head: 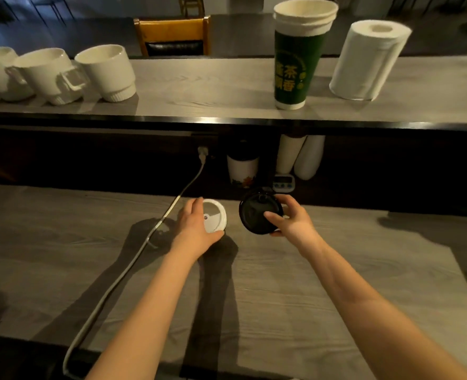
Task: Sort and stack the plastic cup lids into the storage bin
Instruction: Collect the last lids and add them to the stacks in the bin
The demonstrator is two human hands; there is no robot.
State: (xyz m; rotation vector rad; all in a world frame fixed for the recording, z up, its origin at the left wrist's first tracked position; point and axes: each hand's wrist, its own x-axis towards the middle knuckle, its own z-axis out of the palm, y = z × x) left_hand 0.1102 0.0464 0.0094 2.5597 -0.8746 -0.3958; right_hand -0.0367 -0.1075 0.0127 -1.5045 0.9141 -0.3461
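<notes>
My left hand [195, 226] holds a white plastic cup lid [216, 216] tilted on edge above the grey wooden counter [322, 283], fingers over its top rim and thumb under it. To its right, my right hand [289, 219] grips a black plastic cup lid [254, 215], thumb on its face and fingers behind it. The two lids are a small gap apart, both near the counter's far edge. No storage bin is in view.
A white cable [133, 259] runs from a plug on the back wall across the counter. On the raised shelf stand white mugs [103, 72], a green stack of paper cups [298, 56] and a paper towel roll [369, 58]. Cups and a timer [283, 183] sit under the shelf.
</notes>
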